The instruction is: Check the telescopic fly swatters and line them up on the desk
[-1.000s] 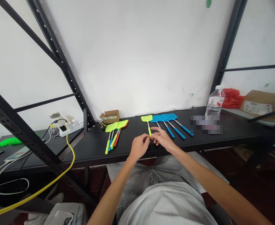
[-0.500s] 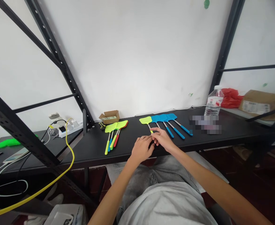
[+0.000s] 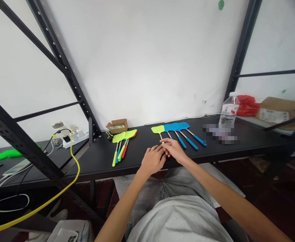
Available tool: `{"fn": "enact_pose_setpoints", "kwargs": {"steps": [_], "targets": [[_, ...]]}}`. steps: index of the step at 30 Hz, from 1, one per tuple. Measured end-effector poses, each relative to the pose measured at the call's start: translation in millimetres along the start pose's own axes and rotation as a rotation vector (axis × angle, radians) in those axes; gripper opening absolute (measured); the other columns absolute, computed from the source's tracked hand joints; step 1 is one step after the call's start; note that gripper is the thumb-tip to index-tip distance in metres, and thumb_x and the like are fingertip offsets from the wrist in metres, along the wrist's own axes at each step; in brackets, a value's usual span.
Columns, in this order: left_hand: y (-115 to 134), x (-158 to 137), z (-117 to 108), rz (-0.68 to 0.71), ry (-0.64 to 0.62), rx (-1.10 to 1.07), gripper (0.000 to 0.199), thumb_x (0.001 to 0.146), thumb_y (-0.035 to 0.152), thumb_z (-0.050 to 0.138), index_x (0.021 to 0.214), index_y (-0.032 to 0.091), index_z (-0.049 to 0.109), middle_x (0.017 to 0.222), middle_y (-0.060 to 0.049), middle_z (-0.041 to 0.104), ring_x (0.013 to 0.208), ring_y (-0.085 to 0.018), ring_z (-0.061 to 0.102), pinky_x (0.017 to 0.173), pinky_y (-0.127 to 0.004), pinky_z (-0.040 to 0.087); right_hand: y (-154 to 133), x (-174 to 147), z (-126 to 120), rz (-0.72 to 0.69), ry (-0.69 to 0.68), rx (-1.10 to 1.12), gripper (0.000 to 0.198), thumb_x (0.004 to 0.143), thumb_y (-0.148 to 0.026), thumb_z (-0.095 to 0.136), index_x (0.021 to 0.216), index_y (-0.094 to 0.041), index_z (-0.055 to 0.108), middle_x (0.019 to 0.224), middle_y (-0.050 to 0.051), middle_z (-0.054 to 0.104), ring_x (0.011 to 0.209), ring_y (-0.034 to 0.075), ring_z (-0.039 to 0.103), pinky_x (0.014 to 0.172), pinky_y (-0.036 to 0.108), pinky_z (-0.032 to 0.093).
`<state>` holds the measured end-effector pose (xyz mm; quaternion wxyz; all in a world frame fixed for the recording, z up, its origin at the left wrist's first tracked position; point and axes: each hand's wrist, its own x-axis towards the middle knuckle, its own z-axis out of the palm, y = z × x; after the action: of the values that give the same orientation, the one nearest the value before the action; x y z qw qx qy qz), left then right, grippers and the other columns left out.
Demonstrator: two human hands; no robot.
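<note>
Two hands meet at the near edge of the black surface [image 3: 212, 148], both at the handle of a yellow fly swatter [image 3: 158, 129] whose head lies flat toward 12 o'clock. The left hand [image 3: 152, 160] rests palm down over the handle's end, fingers curled over it; the right hand [image 3: 174, 150] has its fingertips pinched on the shaft just beside. Touching the yellow head at 3 o'clock lie the blue fly swatters [image 3: 181, 131], handles fanned toward 4 o'clock. Well apart at 9 o'clock sits a mixed bundle of swatters [image 3: 122, 143], with a small cardboard box [image 3: 117, 125] behind. A water bottle [image 3: 229, 109] stands at 2 o'clock.
</note>
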<state>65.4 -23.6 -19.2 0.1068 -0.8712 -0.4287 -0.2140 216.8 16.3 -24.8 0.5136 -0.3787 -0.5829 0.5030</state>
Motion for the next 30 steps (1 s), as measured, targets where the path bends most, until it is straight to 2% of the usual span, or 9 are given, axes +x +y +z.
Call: {"fn": "enact_pose_setpoints", "kwargs": {"steps": [4,7,11,16,20,23,27,30], "targets": [[-1,0,0,-0.006,-0.015,-0.019,0.025,0.097,0.028,0.04,0.111,0.024,0.061,0.133,-0.004,0.058,0.121,-0.023,0.051,0.093,-0.037,0.042,-2,0,0,0.007,-0.007,0.006,0.032,0.077,-0.029,0.059,0.105,-0.016,0.063,0.061,-0.005,0.054,0.045,0.008,0.049,0.036,0.018,0.036],[-9,0,-2,-0.037,-0.031,-0.026,0.034,0.098,0.032,0.037,0.126,0.027,0.057,0.144,-0.003,0.05,0.126,-0.023,0.048,0.096,-0.038,0.042,-2,0,0,0.026,-0.011,0.013,0.031,0.077,-0.029,0.059,0.105,-0.017,0.063,0.06,-0.005,0.054,0.045,0.008,0.048,0.037,0.018,0.037],[-39,-4,-11,-0.214,-0.033,0.06,0.046,0.098,0.04,0.036,0.141,0.027,0.047,0.149,-0.007,0.046,0.13,-0.027,0.047,0.103,-0.043,0.038,-1,1,-1,0.038,-0.022,0.013,0.03,0.078,-0.031,0.059,0.104,-0.018,0.062,0.06,-0.005,0.055,0.044,0.008,0.049,0.036,0.018,0.037],[-85,-15,-28,-0.553,-0.009,0.264,0.05,0.094,0.04,0.045,0.14,0.022,0.05,0.149,-0.013,0.044,0.132,-0.032,0.043,0.107,-0.047,0.033,-1,1,-2,0.042,-0.027,0.0,0.03,0.078,-0.03,0.058,0.105,-0.018,0.063,0.062,-0.004,0.056,0.046,0.009,0.05,0.038,0.018,0.038],[-99,-22,-36,-0.724,-0.115,0.332,0.048,0.092,0.043,0.045,0.135,0.025,0.055,0.137,-0.015,0.054,0.123,-0.034,0.05,0.1,-0.049,0.037,-1,1,-2,0.041,-0.026,-0.006,0.03,0.078,-0.029,0.057,0.105,-0.018,0.063,0.062,-0.004,0.056,0.046,0.009,0.05,0.038,0.019,0.039],[-99,-23,-37,-0.779,-0.18,0.341,0.043,0.092,0.041,0.043,0.125,0.022,0.063,0.124,-0.016,0.06,0.115,-0.034,0.054,0.093,-0.049,0.042,-1,0,-2,0.031,-0.031,-0.003,0.03,0.079,-0.029,0.057,0.105,-0.017,0.062,0.062,-0.004,0.056,0.046,0.009,0.05,0.038,0.019,0.039],[-101,-23,-36,-0.785,-0.146,0.382,0.037,0.093,0.03,0.04,0.11,0.018,0.071,0.117,-0.017,0.061,0.111,-0.033,0.055,0.087,-0.045,0.045,-1,0,-3,0.029,-0.033,-0.001,0.03,0.078,-0.03,0.057,0.105,-0.017,0.063,0.062,-0.004,0.056,0.046,0.009,0.05,0.038,0.019,0.038],[-105,-23,-36,-0.778,-0.122,0.39,0.038,0.091,0.02,0.038,0.106,0.017,0.072,0.114,-0.016,0.062,0.108,-0.031,0.056,0.086,-0.042,0.046,-1,0,-3,0.031,-0.034,0.004,0.03,0.077,-0.03,0.058,0.104,-0.017,0.063,0.062,-0.003,0.056,0.046,0.009,0.05,0.038,0.019,0.038]]}}
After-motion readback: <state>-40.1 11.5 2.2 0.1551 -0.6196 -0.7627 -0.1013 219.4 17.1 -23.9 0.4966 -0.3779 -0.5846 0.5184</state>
